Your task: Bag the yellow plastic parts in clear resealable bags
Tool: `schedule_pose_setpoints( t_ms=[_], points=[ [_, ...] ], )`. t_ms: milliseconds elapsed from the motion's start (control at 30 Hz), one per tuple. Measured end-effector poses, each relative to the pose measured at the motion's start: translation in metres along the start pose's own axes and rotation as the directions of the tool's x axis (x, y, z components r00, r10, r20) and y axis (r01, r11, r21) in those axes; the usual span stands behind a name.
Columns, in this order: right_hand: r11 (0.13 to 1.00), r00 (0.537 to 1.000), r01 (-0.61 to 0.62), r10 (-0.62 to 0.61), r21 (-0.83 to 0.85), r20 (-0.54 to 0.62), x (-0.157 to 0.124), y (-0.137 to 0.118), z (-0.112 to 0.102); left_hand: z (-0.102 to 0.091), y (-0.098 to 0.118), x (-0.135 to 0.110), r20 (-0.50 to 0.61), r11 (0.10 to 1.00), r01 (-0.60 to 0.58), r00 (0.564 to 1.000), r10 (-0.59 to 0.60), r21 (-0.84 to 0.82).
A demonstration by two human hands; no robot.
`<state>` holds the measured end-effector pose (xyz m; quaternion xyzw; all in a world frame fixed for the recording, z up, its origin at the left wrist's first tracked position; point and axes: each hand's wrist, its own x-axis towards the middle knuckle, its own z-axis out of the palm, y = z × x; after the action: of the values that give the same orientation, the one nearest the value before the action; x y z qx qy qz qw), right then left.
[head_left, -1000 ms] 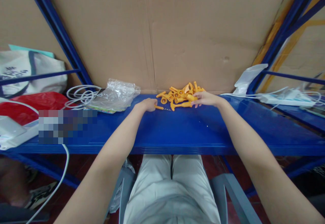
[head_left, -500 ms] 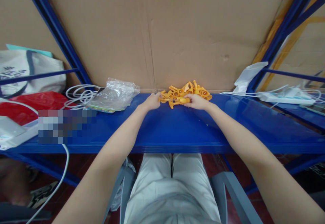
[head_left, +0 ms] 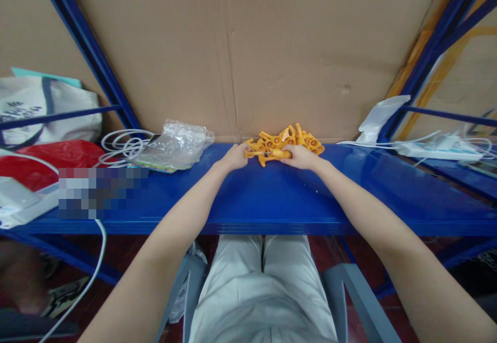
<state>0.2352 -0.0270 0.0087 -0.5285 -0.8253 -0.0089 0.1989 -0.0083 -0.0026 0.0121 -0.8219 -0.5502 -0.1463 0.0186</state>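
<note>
Both hands have closed in from either side since a second ago. From the left: a white tote bag (head_left: 42,110), then a crumpled clear plastic bag (head_left: 176,146), contents unclear. The left hand (head_left: 233,156) and right hand (head_left: 301,156) pinch one orange part (head_left: 269,153) between them, before the orange pile (head_left: 289,138) on the blue shelf (head_left: 272,198).
</note>
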Motion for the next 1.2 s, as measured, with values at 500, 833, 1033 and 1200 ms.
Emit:
schedule_pose_setpoints(
  t_ms=[500, 833, 1033, 1200],
  points=[
    [0.981, 1.0, -0.006, 0.008, -0.194, 0.007, -0.005, -0.011, -0.01, 0.006, 0.015, -0.004, -0.204, 0.975, -0.159, 0.971, 0.125, -0.157],
    [0.907, 0.994, -0.099, 0.072, 0.409, 0.08, 0.003, 0.016, -0.007, 0.011, 0.007, 0.001, -0.193, 0.966, -0.162, 0.973, 0.123, -0.202],
    [0.73, 0.971, -0.198, 0.054, 0.654, 0.234, -0.001, 0.017, -0.016, 0.011, 0.009, -0.002, -0.235, 0.96, -0.213, 0.957, 0.168, -0.181],
    [0.639, 0.944, -0.315, 0.139, 0.702, 0.298, -0.001, 0.009, -0.009, 0.011, 0.01, -0.003, -0.247, 0.965, -0.211, 0.954, 0.169, -0.157]
  ],
)
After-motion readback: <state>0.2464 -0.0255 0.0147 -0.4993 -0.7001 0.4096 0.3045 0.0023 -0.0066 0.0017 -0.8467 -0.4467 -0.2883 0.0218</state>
